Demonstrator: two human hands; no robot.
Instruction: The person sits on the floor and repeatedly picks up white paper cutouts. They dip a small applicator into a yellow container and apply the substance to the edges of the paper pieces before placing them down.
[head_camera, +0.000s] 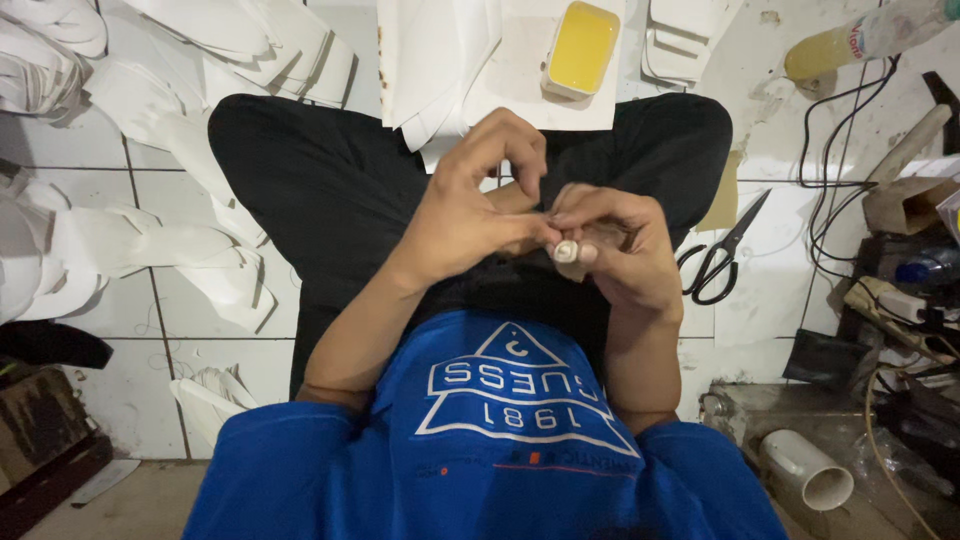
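Above crossed black-trousered legs, left hand (470, 215) is pinching at right hand (615, 250), whose fingers are closing around a small white taped piece (567, 251), steadying it near long black-handled steel scissors (722, 256).

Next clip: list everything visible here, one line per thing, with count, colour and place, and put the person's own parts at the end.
White cut sheets: many, white, spread over the floor at left and top.
Yellow tub: one, yellow with a pale rim, on a white sheet at top centre.
Scissors: one pair, black handles, on the floor right of the knee.
Bottle: one, yellowish, lying at top right.
Cables: several, black, at right.
Pipe piece: one, white, bottom right.
Floor tiles: white, underneath.
Small white piece: one, at the fingertips of both hands.
Left hand: pinching near it.
Right hand: holding it.
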